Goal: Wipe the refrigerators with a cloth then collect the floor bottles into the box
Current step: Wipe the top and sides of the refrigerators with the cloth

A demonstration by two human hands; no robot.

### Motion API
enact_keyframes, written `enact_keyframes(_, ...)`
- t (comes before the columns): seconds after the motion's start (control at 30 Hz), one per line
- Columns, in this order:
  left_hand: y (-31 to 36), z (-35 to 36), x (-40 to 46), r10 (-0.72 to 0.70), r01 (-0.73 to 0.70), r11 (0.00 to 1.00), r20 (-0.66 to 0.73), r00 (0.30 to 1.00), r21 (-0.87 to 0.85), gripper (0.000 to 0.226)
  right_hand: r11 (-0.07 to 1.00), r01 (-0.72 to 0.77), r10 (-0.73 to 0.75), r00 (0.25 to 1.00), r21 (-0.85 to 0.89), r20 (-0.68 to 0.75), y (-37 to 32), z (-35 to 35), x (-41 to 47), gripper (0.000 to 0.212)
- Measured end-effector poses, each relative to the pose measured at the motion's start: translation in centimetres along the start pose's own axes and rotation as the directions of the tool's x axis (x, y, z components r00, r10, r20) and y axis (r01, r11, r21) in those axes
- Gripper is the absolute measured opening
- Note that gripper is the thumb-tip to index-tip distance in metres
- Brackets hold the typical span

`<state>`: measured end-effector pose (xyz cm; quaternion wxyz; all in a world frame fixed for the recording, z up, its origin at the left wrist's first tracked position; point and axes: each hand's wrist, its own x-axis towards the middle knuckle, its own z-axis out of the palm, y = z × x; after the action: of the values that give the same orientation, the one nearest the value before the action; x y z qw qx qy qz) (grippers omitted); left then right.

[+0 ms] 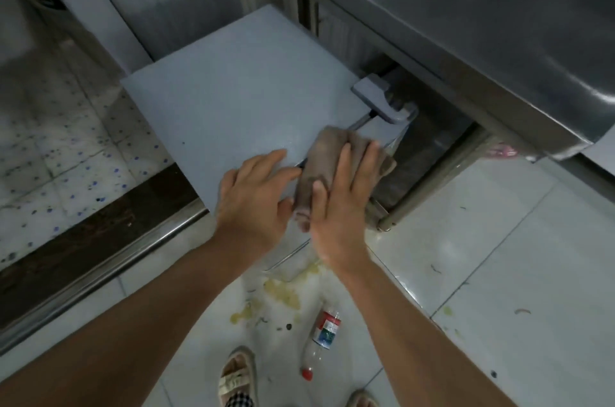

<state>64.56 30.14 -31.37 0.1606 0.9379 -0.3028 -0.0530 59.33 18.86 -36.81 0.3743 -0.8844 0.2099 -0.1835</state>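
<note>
White floor tiles [482, 256], stained yellow near the feet, run under everything here, and up top sits the flat grey lid of a low refrigerator [239, 87], with a steel unit [466, 23] looming along the right. Both hands are on that lid's near corner. The right hand [342, 203] lies flat, fingers spread, palm pressing a brownish cloth [332, 157] down onto the surface: open, pushing rather than gripping, which looks like the way to get full contact for a wipe. The left hand [253, 193] rests open beside it, touching the cloth's edge, likely bracing or steadying the lid.

Room to move? Plenty of bare lid stretches away to the upper left. To the right it's tighter: the grey latch handle [382, 97] sits just beyond the cloth, and the lid's edge drops off near the wrist.

Down on the floor, a clear plastic bottle [321, 343] with a red cap lies on its side between the sandalled feet [238, 380], not yet collected. No box in view.
</note>
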Motion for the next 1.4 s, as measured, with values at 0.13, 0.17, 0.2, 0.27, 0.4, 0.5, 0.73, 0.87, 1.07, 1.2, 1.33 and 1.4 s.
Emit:
enact_keyframes(0.13,0.5,0.1,-1.2,-0.066,0.068,0.997,-0.035,0.997,0.047,0.046,0.993,0.112,-0.113,0.993,0.029,0.04,1.3,-1.1,-0.5,0.057)
enact_keyframes(0.17,0.7,0.2,-1.5,-0.082,0.084,0.996,-0.055,0.995,0.036,0.047,0.991,0.132,-0.132,0.991,0.024,0.027,2.0,-1.8,0.3,0.053)
enact_keyframes(0.2,1.0,0.2,-1.8,-0.098,0.1,0.995,-0.073,0.993,0.02,0.048,0.99,0.144,-0.144,0.989,0.004,0.013,2.8,-2.7,1.1,0.051)
enact_keyframes(0.27,1.4,0.1,-2.3,-0.121,0.122,0.992,-0.081,0.989,0.01,0.05,0.986,0.15,-0.148,0.989,-0.074,0.025,3.8,-4.5,2.7,0.049)
enact_keyframes(0.4,1.8,-0.3,-2.6,-0.165,0.165,0.986,0.002,0.986,0.028,0.055,0.995,0.099,-0.096,0.99,-0.021,0.106,3.7,-7.8,4.2,0.039)
enact_keyframes(0.5,1.9,-1.1,-2.4,-0.168,0.165,0.985,0.059,0.984,0.052,0.056,0.999,0.014,-0.01,0.996,-0.042,0.087,2.6,-9.8,4.8,0.032)
enact_keyframes(0.73,4.5,-5.2,0.3,-0.309,0.315,0.718,0.121,0.943,-0.621,0.029,0.978,-0.046,-0.008,0.966,0.202,0.259,-3.6,-13.3,6.0,0.042)
enact_keyframes(0.87,4.9,-8.5,2.0,-0.28,0.418,0.24,0.349,0.894,-0.876,0.022,0.912,-0.149,-0.043,0.891,0.382,0.452,-7.4,-13.8,6.1,0.04)
enact_keyframes(1.07,3.3,-12.3,2.8,-0.311,0.373,0.268,0.287,0.906,-0.888,0.021,0.98,0.178,-0.119,0.879,-0.087,0.461,-9.5,-14.5,6.4,0.064)
enact_keyframes(1.2,3.6,-12.8,4.3,-0.337,0.315,0.322,0.203,0.919,-0.893,0.021,0.952,0.219,-0.148,0.94,-0.212,0.307,-9.6,-15.1,7.3,0.054)
enact_keyframes(1.33,4.5,-12.8,7.2,-0.349,0.195,0.303,0.082,0.934,-0.933,0.026,0.78,0.402,-0.423,0.904,-0.479,0.068,-9.1,-16.7,9.1,0.024)
enact_keyframes(1.4,4.6,-12.0,8.4,-0.313,0.153,0.396,0.023,0.949,-0.905,0.031,0.701,0.462,-0.533,0.845,-0.544,0.03,-8.2,-16.7,9.6,0.029)
